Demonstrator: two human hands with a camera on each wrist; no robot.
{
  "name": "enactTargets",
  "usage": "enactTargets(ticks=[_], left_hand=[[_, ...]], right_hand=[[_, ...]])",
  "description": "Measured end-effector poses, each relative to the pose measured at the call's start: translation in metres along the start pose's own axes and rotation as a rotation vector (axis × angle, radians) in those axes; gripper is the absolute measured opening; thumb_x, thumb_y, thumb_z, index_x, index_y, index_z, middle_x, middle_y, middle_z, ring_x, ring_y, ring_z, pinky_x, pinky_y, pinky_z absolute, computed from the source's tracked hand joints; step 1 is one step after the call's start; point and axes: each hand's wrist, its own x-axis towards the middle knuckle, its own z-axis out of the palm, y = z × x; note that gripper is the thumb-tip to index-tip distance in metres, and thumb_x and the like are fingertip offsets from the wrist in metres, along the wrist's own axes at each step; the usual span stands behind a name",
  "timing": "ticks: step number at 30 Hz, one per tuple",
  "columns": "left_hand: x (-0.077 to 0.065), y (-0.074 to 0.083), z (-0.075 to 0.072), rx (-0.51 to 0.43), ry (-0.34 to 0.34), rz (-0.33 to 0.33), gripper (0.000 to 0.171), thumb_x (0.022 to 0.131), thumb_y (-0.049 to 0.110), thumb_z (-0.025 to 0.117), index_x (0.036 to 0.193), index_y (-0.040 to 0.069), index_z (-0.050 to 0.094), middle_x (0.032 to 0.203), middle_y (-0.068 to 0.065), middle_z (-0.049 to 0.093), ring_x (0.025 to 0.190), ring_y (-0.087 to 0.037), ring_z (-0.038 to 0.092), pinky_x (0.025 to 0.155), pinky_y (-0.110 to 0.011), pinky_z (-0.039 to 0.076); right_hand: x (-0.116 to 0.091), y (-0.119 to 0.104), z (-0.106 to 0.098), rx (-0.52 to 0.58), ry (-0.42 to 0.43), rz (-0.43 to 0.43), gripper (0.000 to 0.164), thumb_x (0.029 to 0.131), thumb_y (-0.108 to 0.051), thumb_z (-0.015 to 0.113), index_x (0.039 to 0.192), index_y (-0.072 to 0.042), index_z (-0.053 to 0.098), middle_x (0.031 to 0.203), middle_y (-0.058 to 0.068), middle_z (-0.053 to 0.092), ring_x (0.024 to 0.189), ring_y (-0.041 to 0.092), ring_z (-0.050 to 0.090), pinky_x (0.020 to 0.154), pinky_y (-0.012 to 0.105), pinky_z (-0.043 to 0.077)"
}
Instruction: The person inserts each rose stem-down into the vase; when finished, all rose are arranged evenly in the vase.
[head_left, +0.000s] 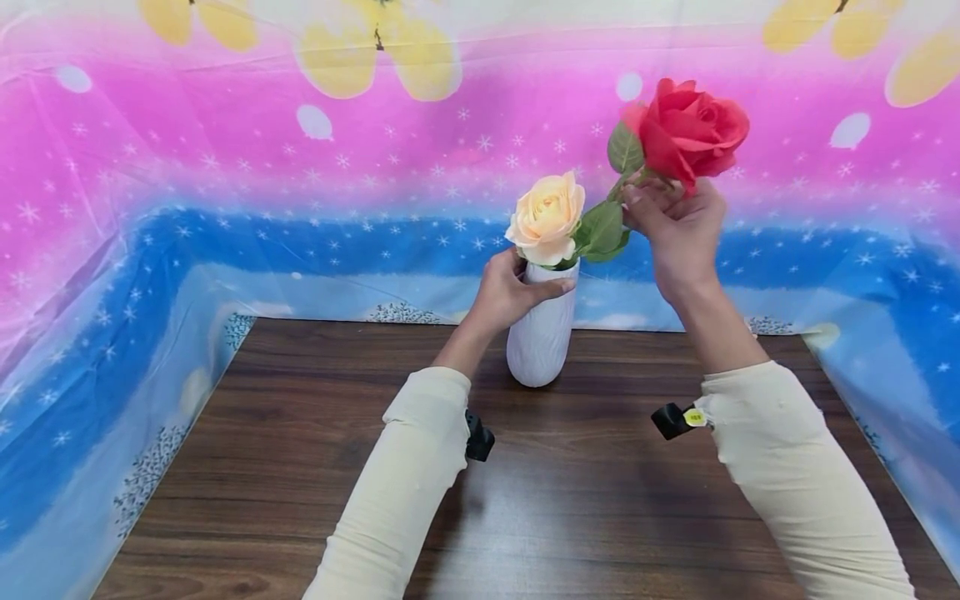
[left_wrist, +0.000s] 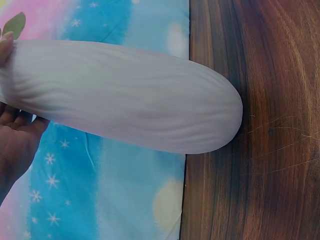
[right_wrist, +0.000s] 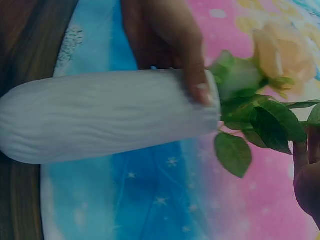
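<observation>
Btm of head view, nearest: L sleeve (head_left: 401, 483), btm ctr-left, & R sleeve (head_left: 806, 479), btm right, both cream; small blk device at each cuff. Dark woodgrain bench (head_left: 300, 475) spans lower half. White ribbed vase (head_left: 538, 346) at ctr, approx upright, slight lean; base seen against bench, can't tell if touching. L hand (head_left: 510, 290) grasps vase nr top, thumb across front, fingers round far side (R wrist view agrees). Cream rose (head_left: 546, 218) sits at vase mouth, just above ctr. R hand (head_left: 681, 233), right of ctr, pinches red rose (head_left: 693, 133) by stem just under bloom; bloom upper right. Green leaves (head_left: 602, 231) betw. R hand & vase mouth; lower stem hidden, can't tell how deep. Farthest: pink/blue cloth (head_left: 225, 142) w/ snowflakes, yellow shapes along top.
</observation>
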Motion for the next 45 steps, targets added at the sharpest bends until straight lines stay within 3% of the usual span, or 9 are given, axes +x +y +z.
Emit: enactTargets(ticks=[11,16,20,27,33,41,45], left_hand=[[0.0,0.001,-0.002,-0.032,-0.008,-0.028,0.062,0.083,0.023,0.086,0.136,0.011,0.058,0.133,-0.007,0.067,0.123,-0.022,0.066,0.105,-0.041,0.055],[-0.001,0.001,-0.004,-0.003,0.0,-0.03,0.064,0.083,0.025,0.086,0.138,0.011,0.057,0.133,-0.007,0.067,0.123,-0.022,0.066,0.105,-0.042,0.055],[-0.001,0.001,-0.003,0.01,-0.009,-0.022,0.065,0.083,0.026,0.085,0.138,0.01,0.057,0.133,-0.008,0.067,0.123,-0.022,0.065,0.105,-0.042,0.055],[0.001,0.003,-0.005,0.01,0.0,-0.002,0.065,0.083,0.024,0.085,0.139,0.008,0.055,0.135,-0.008,0.066,0.124,-0.023,0.065,0.107,-0.042,0.054],[0.0,0.003,-0.005,0.009,-0.001,-0.004,0.065,0.083,0.024,0.085,0.139,0.008,0.056,0.134,-0.009,0.066,0.124,-0.023,0.065,0.107,-0.042,0.054],[-0.001,-0.001,-0.003,0.011,-0.005,-0.018,0.066,0.083,0.026,0.085,0.14,0.009,0.055,0.136,-0.007,0.065,0.125,-0.022,0.065,0.107,-0.043,0.054],[-0.001,-0.001,-0.002,0.008,-0.004,-0.016,0.066,0.083,0.026,0.085,0.14,0.01,0.054,0.136,-0.007,0.065,0.126,-0.022,0.064,0.108,-0.044,0.054]], right_hand=[[-0.011,0.021,0.003,-0.07,-0.071,0.03,0.038,0.09,0.015,0.064,0.114,-0.014,0.068,0.089,-0.006,0.078,0.085,0.007,0.077,0.078,0.024,0.063],[-0.016,0.036,0.002,-0.168,-0.097,0.016,0.033,0.088,0.013,0.067,0.113,-0.007,0.071,0.089,-0.011,0.078,0.082,0.004,0.076,0.077,0.022,0.062],[-0.024,0.049,0.0,-0.26,-0.121,0.018,0.036,0.087,0.013,0.069,0.121,0.002,0.067,0.098,-0.017,0.076,0.089,0.001,0.075,0.08,0.02,0.061],[-0.029,0.053,0.001,-0.24,-0.113,0.059,0.048,0.088,0.011,0.068,0.134,0.004,0.058,0.109,-0.018,0.074,0.1,0.001,0.074,0.083,0.02,0.061],[-0.029,0.053,0.001,-0.252,-0.091,0.093,0.046,0.088,0.011,0.069,0.132,0.003,0.06,0.103,-0.019,0.076,0.093,0.001,0.075,0.081,0.02,0.061],[-0.036,0.051,-0.007,-0.216,-0.093,0.153,0.038,0.087,0.014,0.067,0.124,0.012,0.062,0.093,-0.016,0.078,0.088,0.0,0.076,0.08,0.02,0.061],[-0.039,0.048,-0.013,-0.185,-0.1,0.179,0.034,0.087,0.016,0.065,0.114,-0.005,0.071,0.091,-0.013,0.077,0.088,0.001,0.075,0.079,0.02,0.062]])
